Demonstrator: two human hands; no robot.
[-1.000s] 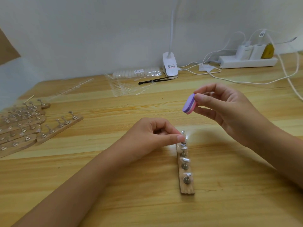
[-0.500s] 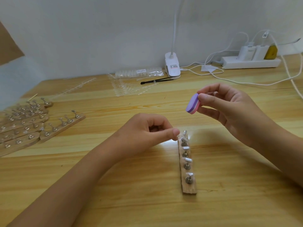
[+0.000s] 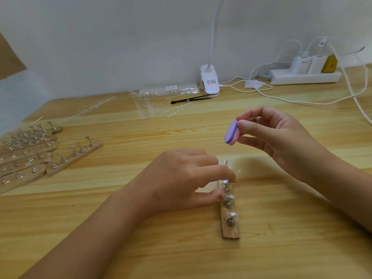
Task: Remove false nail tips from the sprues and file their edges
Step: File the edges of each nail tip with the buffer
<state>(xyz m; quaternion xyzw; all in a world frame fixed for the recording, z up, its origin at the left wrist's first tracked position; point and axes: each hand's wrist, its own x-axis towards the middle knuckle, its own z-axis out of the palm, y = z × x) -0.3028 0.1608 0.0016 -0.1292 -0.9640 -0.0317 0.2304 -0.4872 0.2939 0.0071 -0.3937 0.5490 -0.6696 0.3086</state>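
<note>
A narrow wooden strip (image 3: 231, 231) with a row of metal pegs lies on the table in front of me. Clear false nail tips (image 3: 228, 197) sit on the pegs. My left hand (image 3: 181, 182) reaches over the strip from the left, its index finger and thumb pinching around the nail tip on the second peg from the far end. Up and to the right of the strip, my right hand (image 3: 277, 135) holds a small purple and pink file block (image 3: 231, 135) between thumb and fingers.
More wooden peg strips (image 3: 74, 156) lie grouped at the left. Clear nail tip sprues (image 3: 155, 109), a packet of tips (image 3: 171, 89), a black tool (image 3: 189, 100) and a white clip lamp (image 3: 209, 81) stand at the back. A power strip (image 3: 304, 75) with cables lies at the back right.
My left hand has moved from the far peg toward me along the strip and has turned palm down. The right hand has stayed up with the file block.
</note>
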